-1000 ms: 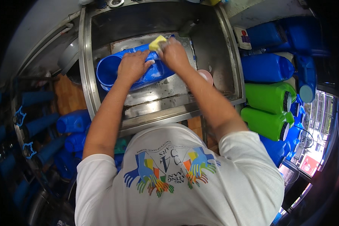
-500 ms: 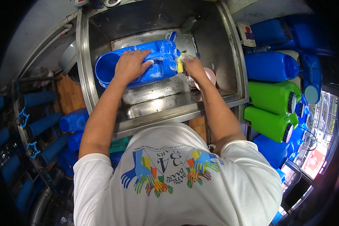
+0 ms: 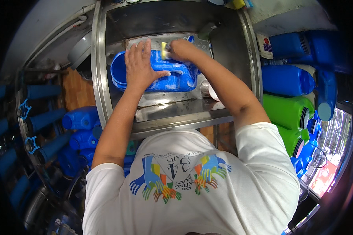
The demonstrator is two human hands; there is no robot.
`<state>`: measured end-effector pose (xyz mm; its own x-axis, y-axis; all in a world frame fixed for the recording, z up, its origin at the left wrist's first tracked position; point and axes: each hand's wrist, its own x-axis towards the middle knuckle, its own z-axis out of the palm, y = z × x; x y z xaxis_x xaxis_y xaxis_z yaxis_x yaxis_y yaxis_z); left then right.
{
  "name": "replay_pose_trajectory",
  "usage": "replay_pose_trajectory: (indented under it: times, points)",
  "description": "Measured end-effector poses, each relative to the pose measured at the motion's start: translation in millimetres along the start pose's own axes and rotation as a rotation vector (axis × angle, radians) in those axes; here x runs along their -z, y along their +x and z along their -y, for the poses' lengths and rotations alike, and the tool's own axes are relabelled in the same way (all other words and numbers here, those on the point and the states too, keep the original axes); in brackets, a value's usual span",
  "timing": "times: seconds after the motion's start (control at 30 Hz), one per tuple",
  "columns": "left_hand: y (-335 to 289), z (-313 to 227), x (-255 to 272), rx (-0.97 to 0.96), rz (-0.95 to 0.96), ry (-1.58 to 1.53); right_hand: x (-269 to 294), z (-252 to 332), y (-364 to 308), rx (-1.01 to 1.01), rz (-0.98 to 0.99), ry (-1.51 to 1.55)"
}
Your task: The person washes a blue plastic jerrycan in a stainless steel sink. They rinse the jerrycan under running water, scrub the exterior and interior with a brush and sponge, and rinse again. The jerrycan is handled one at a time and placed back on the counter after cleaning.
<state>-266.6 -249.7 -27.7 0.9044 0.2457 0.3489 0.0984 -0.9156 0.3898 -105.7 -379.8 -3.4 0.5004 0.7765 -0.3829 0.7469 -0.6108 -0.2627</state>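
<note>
A blue plastic jug lies on its side in the steel sink, streaked with white suds, its wide round mouth to the left. My left hand rests on the jug near the mouth, fingers stretched out and thumb spread along its side. In my right hand is a yellow sponge, pressed against the far side of the jug; its fingers are closed round it and partly hidden. A pale pinkish cup lies to the right of the jug, partly behind my right forearm. Beyond my right hand shows a small blue-and-white object.
Blue jugs and green jugs are stacked right of the sink. More blue containers stand on the floor at the left, by a dark metal rack. A dark bottle-like thing stands in the sink's far right corner.
My right hand with the sponge has moved left, from the jug's right end to its far side. My left hand has spread its fingers nearer the mouth. The whole view has shifted slightly.
</note>
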Motion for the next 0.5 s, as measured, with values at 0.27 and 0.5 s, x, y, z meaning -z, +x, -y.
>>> replay_pose_trajectory:
  times: [0.27,0.5]
  points:
    - [2,9,-4,0.034,0.047,-0.069,-13,4,60,-0.016,0.501,0.582]
    - [3,9,-1,0.081,0.072,-0.138,4,2,59,0.059,0.505,-0.055]
